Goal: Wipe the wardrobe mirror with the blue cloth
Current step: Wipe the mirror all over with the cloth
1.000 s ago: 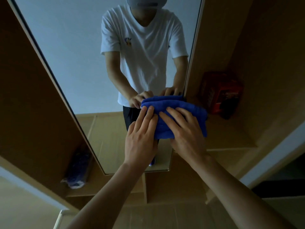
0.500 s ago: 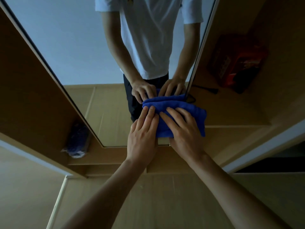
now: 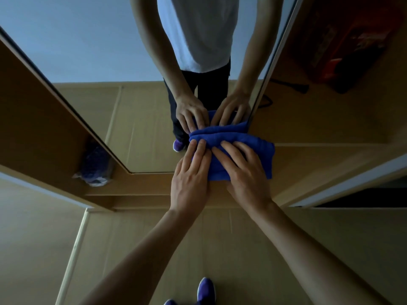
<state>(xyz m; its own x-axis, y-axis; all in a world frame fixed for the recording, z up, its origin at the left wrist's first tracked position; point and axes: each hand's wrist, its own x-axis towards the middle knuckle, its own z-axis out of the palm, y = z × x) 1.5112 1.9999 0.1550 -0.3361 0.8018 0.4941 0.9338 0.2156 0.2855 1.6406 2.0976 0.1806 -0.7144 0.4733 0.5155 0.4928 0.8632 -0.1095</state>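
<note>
Left grip (image 3: pixel 191 173) and right grip (image 3: pixel 245 173), open-fingered, are pressing the blue cloth (image 3: pixel 264 155) flat against the mirror (image 3: pixel 88 40), probably to spread wiping pressure.

Left hand (image 3: pixel 189 179) and right hand (image 3: pixel 247 176) flat, outstretched, side by side

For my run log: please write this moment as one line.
left hand, right hand: flat, pressing blue cloth | place: mirror, lower right edge

Dim light; pale wooden floor (image 3: pixel 231 249); wooden wardrobe shelves (image 3: pixel 330 119); red box (image 3: pixel 343 40) right.
</note>
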